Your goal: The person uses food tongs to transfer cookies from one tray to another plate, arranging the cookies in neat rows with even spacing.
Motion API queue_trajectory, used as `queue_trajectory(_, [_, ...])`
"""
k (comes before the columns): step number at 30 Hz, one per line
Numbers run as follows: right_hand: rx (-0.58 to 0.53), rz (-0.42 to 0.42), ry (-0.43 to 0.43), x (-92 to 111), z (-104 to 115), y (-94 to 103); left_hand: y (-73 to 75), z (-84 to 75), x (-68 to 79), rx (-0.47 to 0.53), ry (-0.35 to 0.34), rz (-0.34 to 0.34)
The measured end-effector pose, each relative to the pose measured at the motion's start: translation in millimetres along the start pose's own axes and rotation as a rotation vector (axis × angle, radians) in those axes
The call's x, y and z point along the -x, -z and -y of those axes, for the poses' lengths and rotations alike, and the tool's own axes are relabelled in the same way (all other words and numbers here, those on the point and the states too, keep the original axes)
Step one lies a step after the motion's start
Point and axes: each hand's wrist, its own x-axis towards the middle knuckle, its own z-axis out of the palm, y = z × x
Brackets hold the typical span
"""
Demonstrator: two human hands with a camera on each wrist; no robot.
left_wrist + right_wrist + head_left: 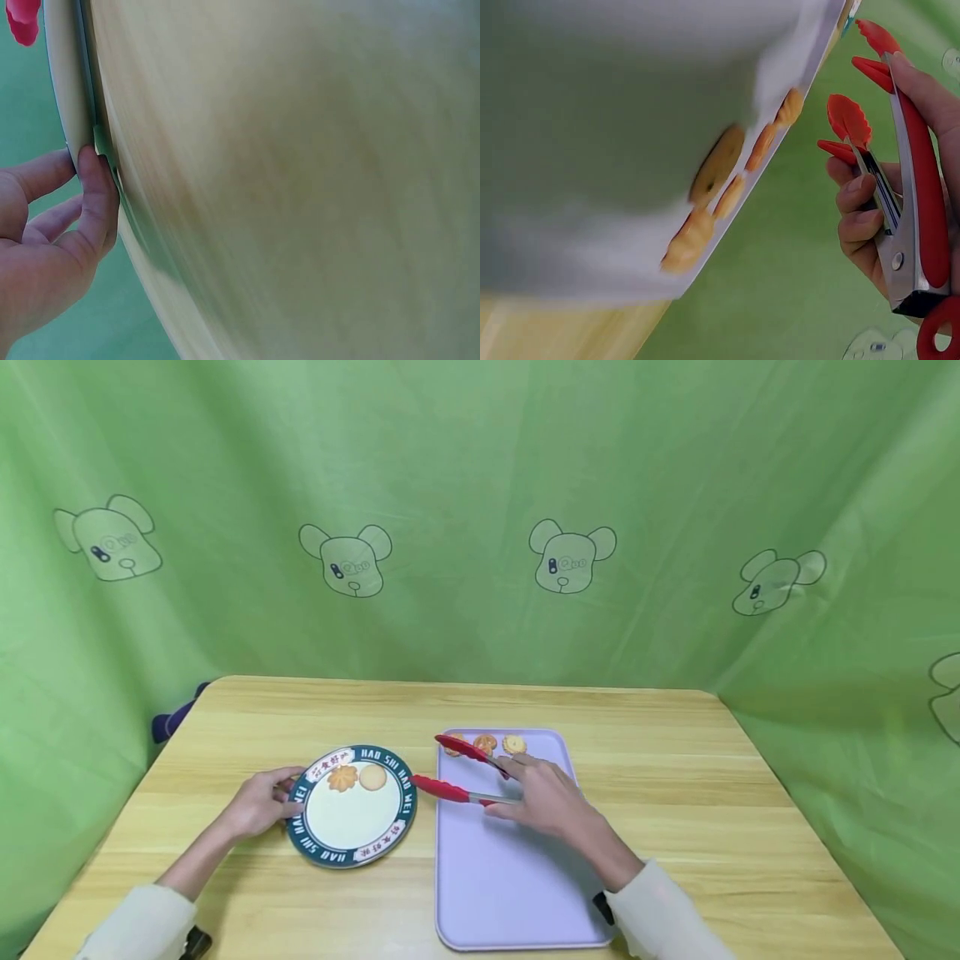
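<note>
Head view: left hand (258, 803) has the near-left rim of a green-and-white plate (341, 818) pinched, on the left of the wooden table (675, 777). A scalloped cookie (342, 778) and a plain round cookie (372, 777) sit on it, towards the far side. Right hand (551, 797) is wrapped round red tongs (442, 789), arms spread, over the purple tray (510, 877); one tip's by the tray cookies (514, 744) at the far end, the other right by the plate's rim

Left wrist cam: fingers on both faces of that rim, can't tell if the plate's raised at all

Right wrist cam: fingers and thumb curled on the tongs' handles, tray cookies bunched along the tray's edge, kinda blurry tbh
</note>
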Motion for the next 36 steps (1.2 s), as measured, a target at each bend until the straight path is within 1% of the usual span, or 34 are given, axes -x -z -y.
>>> queue_trajectory(8, [0.036,-0.025,-0.036,28,-32,12.8,-0.5,-1.5,-1.4,-0.011,-0.013,0.003])
queue_trajectory(15, [0.046,-0.005,-0.065,53,-52,26.2,-0.5,-1.0,0.1,-0.011,-0.011,0.004])
queue_trajectory(21, [0.054,-0.013,-0.096,77,-71,32.0,0.4,0.3,-0.9,-0.014,-0.028,0.000])
queue_trajectory(26, [0.056,-0.008,-0.092,88,-80,34.1,0.9,0.4,0.2,-0.019,-0.021,-0.001])
queue_trajectory(30, [0.064,-0.008,-0.086,93,-83,33.9,1.4,0.2,0.9,-0.018,-0.019,0.001])
queue_trajectory(36, [0.073,0.003,-0.107,99,-85,33.6,1.1,-0.1,0.9,-0.018,-0.008,0.002])
